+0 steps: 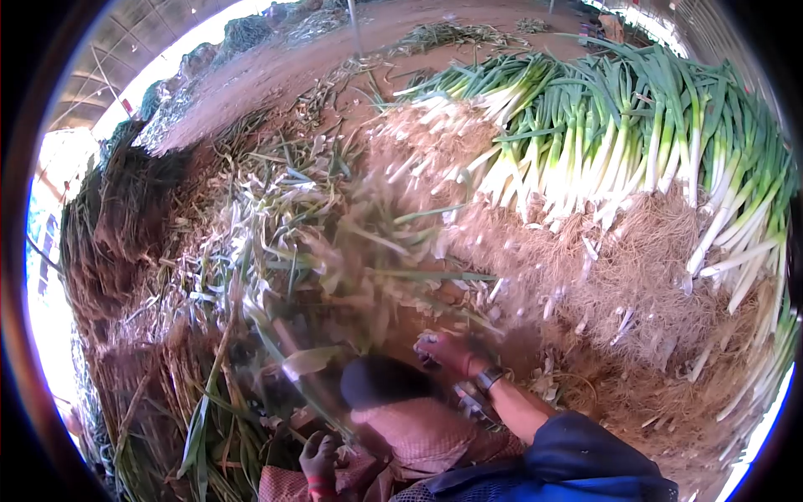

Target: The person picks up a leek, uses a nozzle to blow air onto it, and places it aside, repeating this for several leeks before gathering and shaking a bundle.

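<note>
My right hand (452,353), in a reddish glove with a dark band at the wrist, is just beyond my knee, its fingers curled. What they hold, if anything, is hidden. My left hand (319,458), in a grey glove with a red cuff, is low beside my leg with bent fingers; I cannot make out anything in it. A blurred long green onion stalk (288,356) slants down near the left hand. Peeled long green onions (585,142) lie in a thick row at the right, white ends and roots towards me.
Stripped leaves and skins (259,217) cover the ground ahead and to the left. Unpeeled onions with brown, dry leaves (159,385) are piled at the left. A dark pad (389,381) covers my knee. A thin post (355,29) stands at the back.
</note>
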`<state>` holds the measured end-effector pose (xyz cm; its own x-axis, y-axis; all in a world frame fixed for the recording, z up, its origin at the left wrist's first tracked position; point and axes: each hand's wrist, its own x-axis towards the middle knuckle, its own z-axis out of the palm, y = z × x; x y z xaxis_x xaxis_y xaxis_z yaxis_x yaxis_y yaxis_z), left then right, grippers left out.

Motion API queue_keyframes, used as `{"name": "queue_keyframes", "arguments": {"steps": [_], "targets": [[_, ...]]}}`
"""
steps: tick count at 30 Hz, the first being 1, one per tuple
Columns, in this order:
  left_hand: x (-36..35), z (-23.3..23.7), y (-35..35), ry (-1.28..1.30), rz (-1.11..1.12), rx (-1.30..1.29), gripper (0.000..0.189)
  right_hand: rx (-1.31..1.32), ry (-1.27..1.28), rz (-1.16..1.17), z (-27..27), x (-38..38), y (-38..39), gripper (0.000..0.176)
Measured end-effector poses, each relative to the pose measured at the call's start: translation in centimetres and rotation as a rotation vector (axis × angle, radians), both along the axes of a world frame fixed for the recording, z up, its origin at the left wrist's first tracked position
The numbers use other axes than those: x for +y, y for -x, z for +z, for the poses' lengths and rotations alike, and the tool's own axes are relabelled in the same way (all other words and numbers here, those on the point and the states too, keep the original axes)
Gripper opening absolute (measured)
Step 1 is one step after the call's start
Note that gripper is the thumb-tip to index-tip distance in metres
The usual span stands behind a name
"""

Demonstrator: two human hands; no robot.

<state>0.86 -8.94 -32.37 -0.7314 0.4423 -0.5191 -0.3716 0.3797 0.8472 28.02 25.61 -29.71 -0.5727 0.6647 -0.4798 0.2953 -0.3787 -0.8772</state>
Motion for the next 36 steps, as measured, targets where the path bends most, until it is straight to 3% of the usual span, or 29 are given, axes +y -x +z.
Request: {"name": "queue_keyframes", "arguments": {"steps": [1, 2, 4, 7, 8, 10, 11, 12, 13, 14, 15, 17, 18, 20, 21, 23, 26, 27, 28, 29, 30, 32, 33, 35, 36], "targets": [[1.4, 2.6, -1.9, 0.067, -0.046, -0.009, 0.036, -0.151, -0.167, 0.057, 2.8, -0.5, -0.4, 0.028], [1.0, 1.6, -2.2, 0.028, -0.108, -0.021, 0.034, -0.156, -0.157, 0.062, 4.6, -0.8, -0.5, 0.028], [0.6, -1.1, -2.9, 0.040, -0.209, 0.052, 0.029, -0.520, -0.361, 0.305, 6.4, -1.4, -0.6, 0.039], [2.5, 1.6, -6.4, -0.076, -0.219, -0.062, 0.016, -0.426, -0.866, 0.463, -20.5, -3.9, -3.8, 0.045], [1.8, 0.9, -6.5, -0.065, -0.218, -0.070, 0.016, -0.429, -0.853, 0.469, -20.6, -4.8, -4.8, 0.045], [0.5, -2.2, -6.4, -0.078, -0.485, 0.045, 0.008, -0.465, -0.244, 0.327, -19.7, -7.0, -6.6, 0.045], [-0.2, -4.0, -5.9, -0.049, -0.644, 0.393, 0.005, -0.468, -0.224, 0.331, -23.0, -7.8, -8.3, 0.045], [0.0, -2.7, -6.6, -0.031, -0.649, 0.379, 0.005, -0.389, -0.337, 0.425, -28.7, -8.7, -10.6, 0.042], [1.8, 0.2, -7.9, -0.026, -0.476, 0.114, 0.005, -0.304, -0.445, 0.520, -29.2, -9.9, -11.1, 0.041], [3.3, 2.4, -8.9, -0.010, -0.288, -0.146, 0.006, -0.395, -0.684, 0.735, -29.4, -10.6, -12.6, 0.039], [3.8, 3.5, -9.2, -0.003, -0.273, -0.147, 0.004, -0.465, -0.920, 0.952, -25.6, -10.1, -12.6, 0.037], [3.1, 2.8, -8.9, -0.005, -0.243, -0.181, 0.008, -0.665, -0.885, 1.082, -23.8, -10.6, -12.7, 0.035], [3.0, 2.4, -8.7, -0.072, -0.246, -0.180, 0.009, -0.646, -0.858, 1.096, -24.1, -10.7, -13.0, 0.035], [1.1, -1.4, -7.5, -0.103, -0.330, -0.044, 0.009, -0.638, -0.526, 0.913, -24.8, -10.1, -13.3, 0.031], [0.9, -1.4, -7.4, -0.087, -0.325, -0.046, 0.009, -0.629, -0.512, 0.921, -24.3, -9.6, -12.8, 0.031], [1.1, -0.7, -7.2, -0.019, -0.257, -0.211, 0.007, -0.725, -0.355, 0.763, -21.7, -9.1, -11.9, 0.035], [2.8, 0.5, -6.5, -0.073, -0.076, -0.271, 0.019, -0.667, -0.404, 0.932, -21.0, -7.7, -11.1, 0.045], [1.1, -1.7, -4.2, 0.023, -0.242, 0.045, 0.035, -0.661, -0.380, 0.942, -23.4, -8.1, -11.6, 0.045], [-0.5, -4.9, -2.5, 0.082, -0.206, 0.205, 0.046, -0.686, -0.325, 0.715, -27.6, -9.0, -12.7, 0.048], [0.3, -4.2, -2.2, 0.114, -0.112, 0.232, 0.051, -0.712, -0.275, 0.487, -30.0, -9.3, -13.3, 0.051], [3.2, -1.6, -1.7, 0.122, -0.038, 0.195, 0.048, -0.714, -0.261, 0.491, -28.6, -9.0, -13.0, 0.051], [3.7, -3.1, 1.0, 0.065, -0.074, 0.459, 0.056, -0.861, -0.062, 0.131, -23.3, -7.9, -11.4, 0.056], [4.6, -2.7, 2.0, 0.080, -0.078, 0.459, 0.056, -0.860, -0.047, 0.137, -23.4, -7.6, -11.4, 0.056], [7.4, -1.1, 3.7, 0.516, -0.192, 0.747, 0.065, -0.955, 0.008, 0.143, -24.4, -6.8, -12.6, 0.053], [8.0, -2.4, 4.5, 0.538, -0.187, 0.754, 0.065, -1.002, 0.048, 0.112, -25.3, -6.5, -13.5, 0.055]]}}
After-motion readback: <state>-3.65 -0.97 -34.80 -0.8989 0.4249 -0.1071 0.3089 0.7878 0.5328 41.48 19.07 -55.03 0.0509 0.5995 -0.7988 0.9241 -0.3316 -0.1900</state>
